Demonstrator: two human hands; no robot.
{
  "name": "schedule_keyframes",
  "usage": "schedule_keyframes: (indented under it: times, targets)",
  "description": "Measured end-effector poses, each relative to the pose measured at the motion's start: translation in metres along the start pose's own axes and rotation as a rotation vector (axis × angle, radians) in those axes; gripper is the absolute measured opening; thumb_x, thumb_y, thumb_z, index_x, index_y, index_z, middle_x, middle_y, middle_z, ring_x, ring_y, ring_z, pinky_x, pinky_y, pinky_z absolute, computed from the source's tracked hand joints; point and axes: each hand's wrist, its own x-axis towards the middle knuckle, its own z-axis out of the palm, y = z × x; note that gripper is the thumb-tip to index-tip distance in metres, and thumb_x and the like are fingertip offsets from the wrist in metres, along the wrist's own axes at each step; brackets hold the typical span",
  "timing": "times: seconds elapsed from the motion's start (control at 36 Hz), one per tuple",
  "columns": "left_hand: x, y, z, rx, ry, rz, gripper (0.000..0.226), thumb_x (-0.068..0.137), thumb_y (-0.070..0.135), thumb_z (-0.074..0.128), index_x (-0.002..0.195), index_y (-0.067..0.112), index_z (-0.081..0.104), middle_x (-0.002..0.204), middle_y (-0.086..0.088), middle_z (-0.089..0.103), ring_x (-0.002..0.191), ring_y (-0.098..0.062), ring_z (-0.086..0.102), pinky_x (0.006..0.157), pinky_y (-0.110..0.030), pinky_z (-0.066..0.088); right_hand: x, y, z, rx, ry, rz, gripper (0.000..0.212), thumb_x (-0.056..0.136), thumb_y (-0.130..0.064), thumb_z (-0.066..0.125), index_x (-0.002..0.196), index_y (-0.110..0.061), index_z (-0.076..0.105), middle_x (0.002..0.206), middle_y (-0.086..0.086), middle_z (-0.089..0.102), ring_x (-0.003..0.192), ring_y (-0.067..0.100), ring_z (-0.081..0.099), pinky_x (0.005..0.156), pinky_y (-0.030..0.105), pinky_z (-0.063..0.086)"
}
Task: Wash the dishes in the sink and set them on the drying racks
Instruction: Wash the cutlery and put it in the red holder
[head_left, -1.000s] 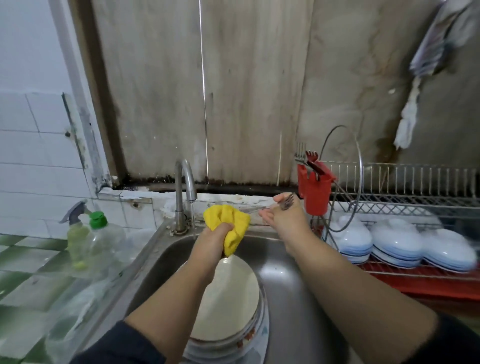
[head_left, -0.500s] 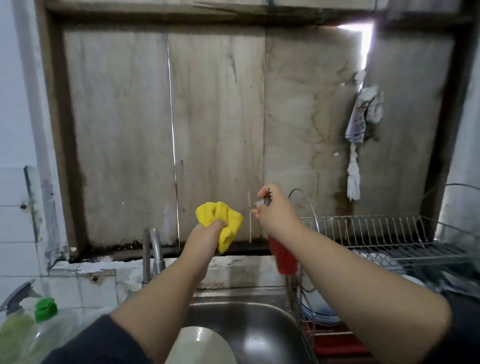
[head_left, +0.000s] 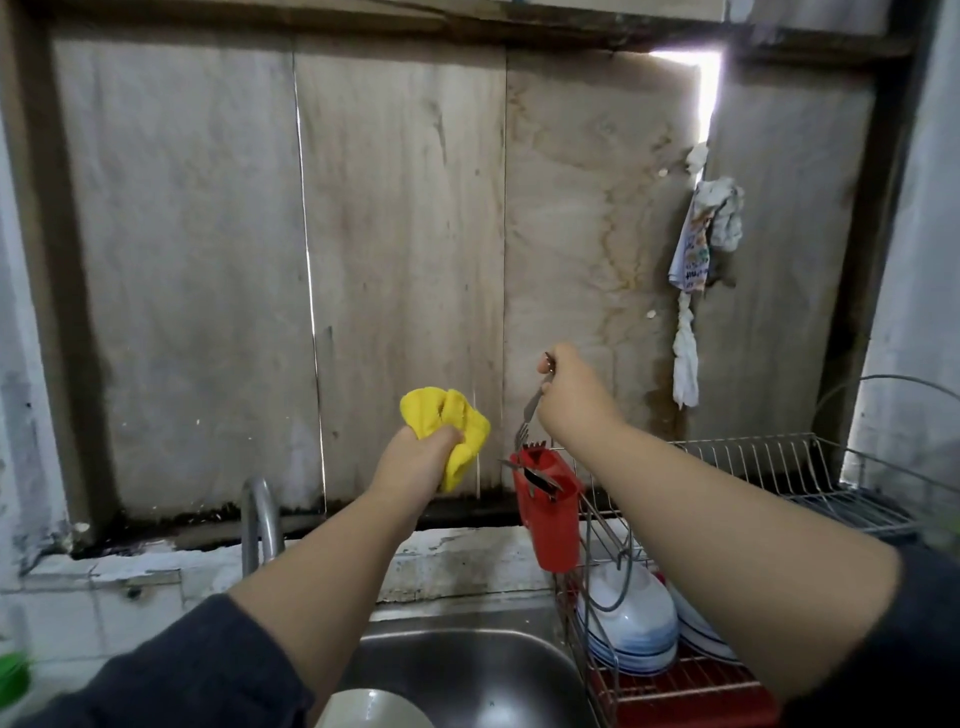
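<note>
The fork (head_left: 529, 420) hangs tines-down in the right hand (head_left: 570, 400), pinched at its handle by curled fingers, its tines just above the red cutlery holder (head_left: 551, 512) clipped to the left end of the wire drying rack (head_left: 769, 467). A few utensils already stick out of that holder, right under the tines. To the left, the left hand (head_left: 418, 462) is clenched around a crumpled yellow cloth (head_left: 449, 421), held up near the fork but apart from it. Below the holder, blue-rimmed white bowls (head_left: 631, 629) lean in the rack's lower tier, over a red tray (head_left: 685, 696). Nearer, the steel sink (head_left: 483, 670) holds a pale plate (head_left: 371, 709) at the bottom edge of view, mostly cut off. The tap (head_left: 262, 525) rises at the far left side of the sink. Behind everything stand stained wooden boards (head_left: 405, 260), with a rag (head_left: 701, 249) hanging at the right.
</note>
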Motion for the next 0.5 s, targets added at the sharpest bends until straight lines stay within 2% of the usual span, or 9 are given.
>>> schedule_keyframes:
  times: [0.08,0.14,0.19,0.28,0.36,0.42,0.44,0.5]
  targets:
    - [0.005,-0.004,0.000,-0.004,-0.002,-0.002,0.016,0.090,0.015,0.053,0.076,0.020,0.059,0.078,-0.006,0.060,0.070,-0.021,0.055,0.059,-0.025,0.044,0.005,0.000,0.003,-0.126,-0.034,0.054,0.021,0.085,0.000,0.040,0.103,-0.009,0.043,0.074,0.001,0.042,0.077,0.024,0.046,0.078,0.037,0.049]
    - [0.008,-0.007,0.000,-0.013,-0.001,-0.007,0.015,0.089,0.015,0.053,0.076,0.019,0.059,0.080,-0.007,0.060,0.073,-0.022,0.055,0.063,-0.027,0.045,0.008,0.000,0.004,-0.231,-0.097,0.104,0.030,0.087,0.003,0.040,0.115,-0.006,0.043,0.094,0.007,0.051,0.088,0.026,0.050,0.080,0.037,0.046]
    - [0.012,-0.009,-0.001,-0.021,0.000,-0.020,0.013,0.089,0.016,0.054,0.078,0.020,0.060,0.081,-0.005,0.062,0.072,-0.021,0.057,0.063,-0.027,0.046,0.011,0.001,0.005,-0.300,-0.136,0.140,0.032,0.089,0.003,0.039,0.119,-0.006,0.043,0.108,0.010,0.051,0.094,0.023,0.047,0.085,0.035,0.044]
    - [0.015,-0.012,-0.001,-0.030,-0.002,-0.031,0.011,0.089,0.016,0.054,0.081,0.020,0.060,0.081,-0.005,0.062,0.072,-0.020,0.058,0.063,-0.026,0.047,0.017,0.002,0.011,-0.347,-0.164,0.188,0.017,0.093,-0.003,0.039,0.108,-0.010,0.043,0.096,0.007,0.043,0.090,0.021,0.039,0.080,0.031,0.037]
    - [0.018,-0.014,-0.001,-0.029,-0.007,-0.028,0.012,0.089,0.016,0.054,0.079,0.020,0.060,0.080,-0.005,0.062,0.073,-0.020,0.058,0.065,-0.027,0.047,0.021,0.002,0.014,-0.432,-0.197,0.216,0.023,0.093,-0.005,0.044,0.115,-0.007,0.047,0.079,0.004,0.039,0.091,0.022,0.041,0.076,0.031,0.036]
    - [0.019,-0.013,0.000,-0.037,-0.005,-0.031,0.012,0.089,0.015,0.054,0.080,0.020,0.060,0.081,-0.003,0.063,0.073,-0.018,0.059,0.064,-0.026,0.047,0.021,-0.001,0.013,-0.519,-0.232,0.226,0.027,0.093,-0.004,0.045,0.119,-0.004,0.050,0.091,0.008,0.051,0.098,0.025,0.051,0.074,0.030,0.036]
    - [0.020,-0.014,0.000,-0.042,-0.004,-0.031,0.011,0.089,0.015,0.054,0.081,0.020,0.060,0.081,-0.003,0.063,0.072,-0.018,0.059,0.064,-0.026,0.047,0.020,-0.001,0.012,-0.569,-0.259,0.225,0.023,0.093,-0.003,0.045,0.115,-0.004,0.053,0.098,0.011,0.055,0.104,0.027,0.054,0.073,0.029,0.036]
    - [0.019,-0.015,-0.001,-0.041,-0.009,-0.032,0.012,0.089,0.015,0.054,0.081,0.019,0.060,0.079,-0.003,0.062,0.069,-0.017,0.057,0.060,-0.025,0.046,0.018,-0.004,0.010,-0.678,-0.320,0.217,0.010,0.093,-0.002,0.045,0.088,-0.005,0.053,0.083,0.009,0.051,0.102,0.027,0.055,0.072,0.028,0.036]
